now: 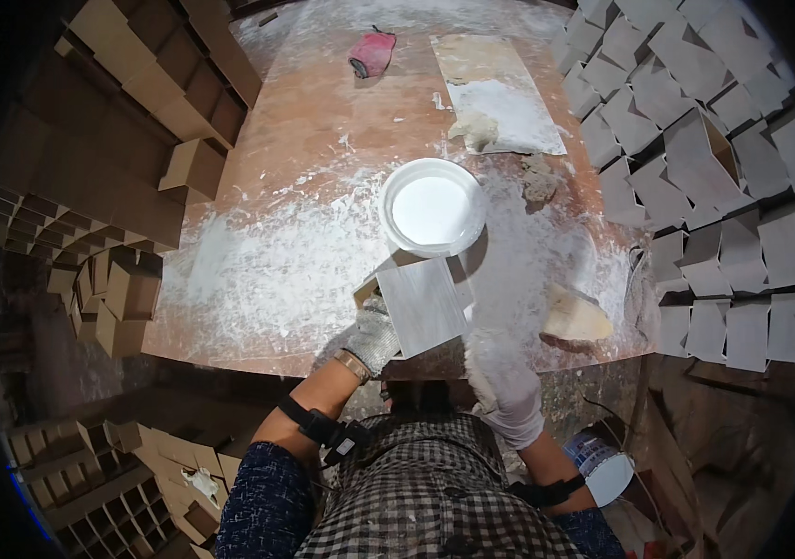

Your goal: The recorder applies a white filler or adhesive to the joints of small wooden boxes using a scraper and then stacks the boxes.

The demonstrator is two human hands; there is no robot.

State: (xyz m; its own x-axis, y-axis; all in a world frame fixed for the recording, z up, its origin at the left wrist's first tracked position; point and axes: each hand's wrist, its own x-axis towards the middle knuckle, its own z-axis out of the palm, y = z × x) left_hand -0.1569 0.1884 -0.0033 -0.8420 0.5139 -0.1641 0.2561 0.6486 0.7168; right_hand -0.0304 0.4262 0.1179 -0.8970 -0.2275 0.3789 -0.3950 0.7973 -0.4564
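My left hand (372, 340), in a grey knit glove, grips a small cardboard box (424, 307) from its left side. The box's upward face is coated in streaky white; bare brown card shows at its left edge. Part of my left fingers is hidden behind the box. Just beyond it stands a round white tub (388, 224) of white liquid. To the right of the box, at the table's near edge, my white-gloved right hand (514, 405) is closed on a whitish, fuzzy pad (486, 365). Whether that pad is sponge or cloth I cannot tell.
The brown table (295, 112) is smeared with white. A yellowish sponge block (576, 315) lies at right, a white-coated sheet (509, 102) and red cloth item (373, 53) farther back. Brown boxes (192, 168) are stacked left, white-faced boxes (696, 158) right. A bucket (607, 475) stands below.
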